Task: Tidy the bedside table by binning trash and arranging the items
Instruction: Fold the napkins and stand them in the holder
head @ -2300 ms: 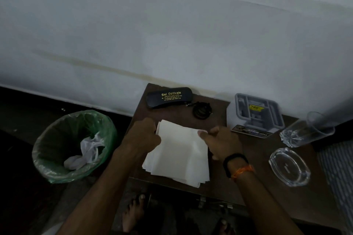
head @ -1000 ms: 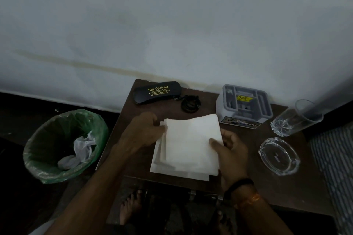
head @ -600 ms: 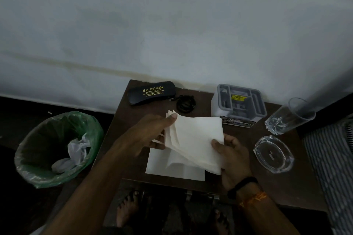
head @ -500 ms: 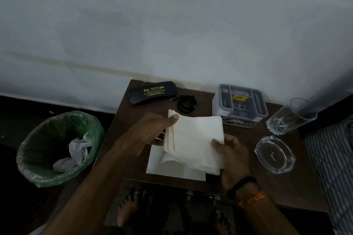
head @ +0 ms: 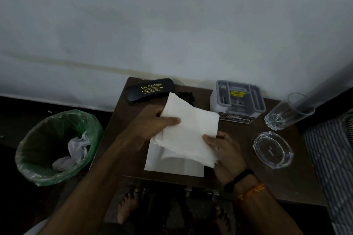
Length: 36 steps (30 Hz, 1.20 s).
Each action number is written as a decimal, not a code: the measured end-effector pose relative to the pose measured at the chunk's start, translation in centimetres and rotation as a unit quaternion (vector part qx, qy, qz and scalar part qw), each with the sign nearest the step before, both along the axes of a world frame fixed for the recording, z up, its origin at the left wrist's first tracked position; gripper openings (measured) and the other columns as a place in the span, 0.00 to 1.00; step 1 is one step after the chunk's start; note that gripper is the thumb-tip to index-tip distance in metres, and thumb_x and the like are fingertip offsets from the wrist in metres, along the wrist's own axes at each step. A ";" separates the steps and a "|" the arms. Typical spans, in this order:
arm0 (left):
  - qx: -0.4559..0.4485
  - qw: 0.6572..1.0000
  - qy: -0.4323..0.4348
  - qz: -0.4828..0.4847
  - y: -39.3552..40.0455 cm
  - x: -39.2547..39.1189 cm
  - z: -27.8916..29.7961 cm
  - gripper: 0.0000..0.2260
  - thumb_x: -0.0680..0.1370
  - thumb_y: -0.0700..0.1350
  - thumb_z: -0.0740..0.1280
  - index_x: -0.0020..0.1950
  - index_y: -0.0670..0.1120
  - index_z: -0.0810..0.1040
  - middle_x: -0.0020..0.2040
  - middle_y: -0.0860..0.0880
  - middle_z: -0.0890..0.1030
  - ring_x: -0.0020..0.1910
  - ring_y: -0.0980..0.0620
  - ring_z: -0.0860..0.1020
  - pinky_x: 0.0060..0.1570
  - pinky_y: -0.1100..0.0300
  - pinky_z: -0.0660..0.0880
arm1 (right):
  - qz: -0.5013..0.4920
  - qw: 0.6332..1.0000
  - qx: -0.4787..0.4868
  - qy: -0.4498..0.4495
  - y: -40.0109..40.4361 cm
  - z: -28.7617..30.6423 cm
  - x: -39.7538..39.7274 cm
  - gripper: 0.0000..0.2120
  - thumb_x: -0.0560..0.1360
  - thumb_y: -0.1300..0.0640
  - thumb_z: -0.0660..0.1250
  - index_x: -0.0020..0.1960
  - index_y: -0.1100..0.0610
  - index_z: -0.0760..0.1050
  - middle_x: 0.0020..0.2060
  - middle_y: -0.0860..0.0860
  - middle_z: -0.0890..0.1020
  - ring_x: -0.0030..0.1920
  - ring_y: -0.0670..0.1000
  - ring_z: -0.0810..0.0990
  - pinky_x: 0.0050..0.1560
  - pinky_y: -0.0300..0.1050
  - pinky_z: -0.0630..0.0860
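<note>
A stack of white paper napkins (head: pixel 188 129) is lifted off the dark wooden bedside table (head: pixel 122 139). My left hand (head: pixel 152 129) grips its left edge with the thumb on top. My right hand (head: pixel 225 150) holds its right lower corner. One white sheet (head: pixel 172 166) stays flat on the table beneath the stack. A green-lined bin (head: pixel 57 147) with crumpled trash stands on the floor to the table's left.
At the back of the table lie a black glasses case (head: pixel 150 89), a small dark object (head: pixel 186 95) mostly hidden by the napkins, and a grey box (head: pixel 236 97). A drinking glass (head: pixel 288 110) and a glass ashtray (head: pixel 272 151) sit at right, beside striped bedding (head: pixel 332 162).
Both hands have gathered the spread napkins into a stack and raised it off the table, tilting its far end up toward the glasses case. One sheet stayed on the table.
</note>
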<state>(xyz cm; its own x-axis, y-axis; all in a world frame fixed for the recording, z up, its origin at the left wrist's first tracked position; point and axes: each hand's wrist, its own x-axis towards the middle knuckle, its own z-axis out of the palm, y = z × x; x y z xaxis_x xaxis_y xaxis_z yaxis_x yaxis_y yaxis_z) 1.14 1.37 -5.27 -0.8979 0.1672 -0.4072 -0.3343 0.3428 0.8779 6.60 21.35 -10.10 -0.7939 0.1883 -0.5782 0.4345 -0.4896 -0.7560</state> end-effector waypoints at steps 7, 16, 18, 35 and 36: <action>0.042 0.998 0.036 0.035 -1.2 0.1 1.6 0.09 0.75 0.44 0.72 0.52 0.42 0.82 0.47 0.48 0.86 0.47 0.48 0.84 0.45 0.53 0.81 | 0.037 0.999 -0.037 0.005 -1.1 -0.3 -0.4 0.20 0.72 0.69 0.70 0.63 0.66 0.73 0.56 0.61 0.83 0.57 0.64 0.82 0.53 0.60 0.81; -0.110 0.990 -0.060 -0.066 -1.1 0.0 -2.2 0.21 0.77 0.40 0.68 0.70 0.44 0.71 0.65 0.45 0.77 0.62 0.45 0.76 0.65 0.45 0.73 | 0.138 0.901 0.406 0.057 -1.1 -0.7 0.6 0.12 0.72 0.58 0.74 0.52 0.53 0.74 0.45 0.46 0.83 0.46 0.47 0.82 0.45 0.45 0.80; -0.101 0.991 -0.072 -0.058 -1.2 -0.1 -2.4 0.24 0.76 0.41 0.68 0.72 0.44 0.68 0.67 0.45 0.75 0.64 0.43 0.74 0.66 0.44 0.72 | 0.134 0.869 0.470 0.079 -1.1 0.1 0.7 0.11 0.72 0.55 0.74 0.50 0.51 0.74 0.41 0.42 0.80 0.42 0.43 0.80 0.39 0.37 0.74; 0.195 0.974 -0.112 -0.006 0.4 -0.3 0.3 0.17 0.79 0.34 0.62 0.68 0.41 0.73 0.61 0.41 0.81 0.56 0.42 0.81 0.54 0.49 0.79 | 0.160 0.985 0.017 0.058 1.2 3.7 -0.5 0.17 0.70 0.61 0.73 0.59 0.59 0.81 0.55 0.58 0.85 0.55 0.60 0.84 0.57 0.62 0.79; 0.201 0.974 -0.107 -0.013 0.6 -0.2 0.2 0.17 0.79 0.35 0.63 0.67 0.42 0.74 0.61 0.42 0.81 0.57 0.42 0.81 0.55 0.49 0.79 | 0.151 0.986 0.026 0.070 1.1 3.6 -0.5 0.19 0.68 0.62 0.75 0.59 0.59 0.81 0.55 0.58 0.85 0.55 0.60 0.84 0.56 0.61 0.79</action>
<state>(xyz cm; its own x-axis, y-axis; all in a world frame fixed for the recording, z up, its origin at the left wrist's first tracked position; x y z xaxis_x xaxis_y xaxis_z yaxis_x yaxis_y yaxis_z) 0.94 2.00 -5.05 -0.7929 0.3742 -0.4809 -0.5199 -0.0038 0.8542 6.12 22.46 -6.48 -0.8896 -0.0428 -0.4547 0.4441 -0.3126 -0.8396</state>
